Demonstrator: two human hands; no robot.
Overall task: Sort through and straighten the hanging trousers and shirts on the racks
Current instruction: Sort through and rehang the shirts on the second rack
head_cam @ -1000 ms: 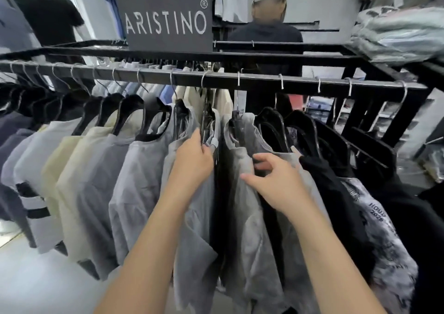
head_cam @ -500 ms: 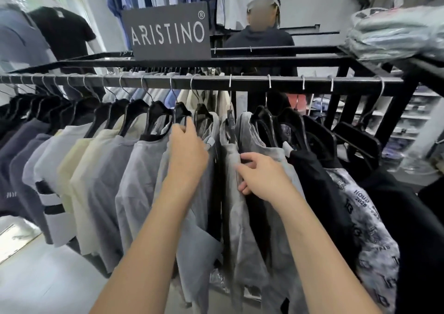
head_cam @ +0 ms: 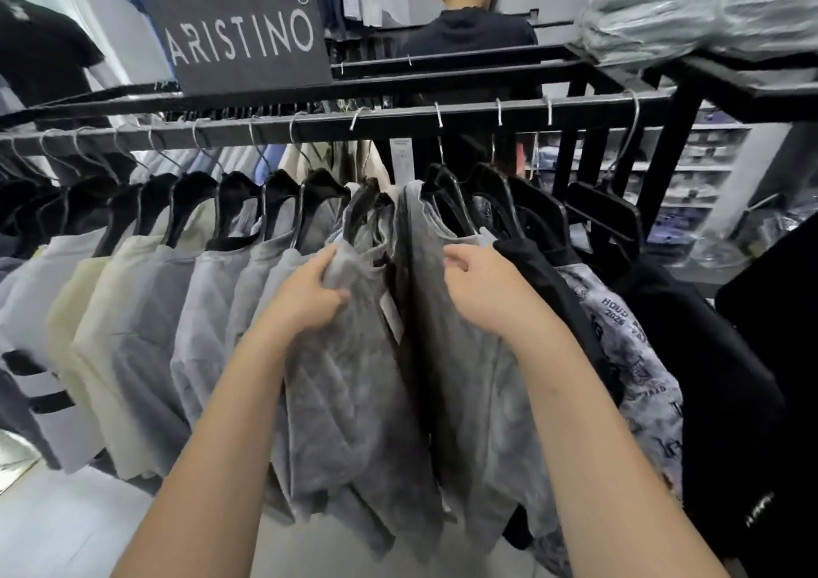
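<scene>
A black rail (head_cam: 398, 124) carries a row of shirts on black hangers. My left hand (head_cam: 310, 294) grips the shoulder of a grey shirt (head_cam: 354, 391) near the middle of the rail. A second grey shirt (head_cam: 469, 400) hangs just to its right, and my right hand (head_cam: 482, 285) rests on its shoulder with fingers curled into the cloth. A dark gap shows between the two shirts. Left of them hang grey, cream and white shirts (head_cam: 133, 321). To the right hang a black shirt (head_cam: 549, 276) and a printed grey shirt (head_cam: 637, 378).
An ARISTINO sign (head_cam: 239, 33) stands on the rack top. A person in a dark top (head_cam: 469, 33) stands behind the rack. Folded bagged clothes (head_cam: 699, 6) lie on the upper right shelf. Dark garments (head_cam: 761, 356) hang at the right edge. Pale floor (head_cam: 66, 524) shows at lower left.
My left hand dropped from the hanger top to the grey shirt's shoulder and closed on the cloth. My right hand shifted slightly right, widening the gap between the two grey shirts.
</scene>
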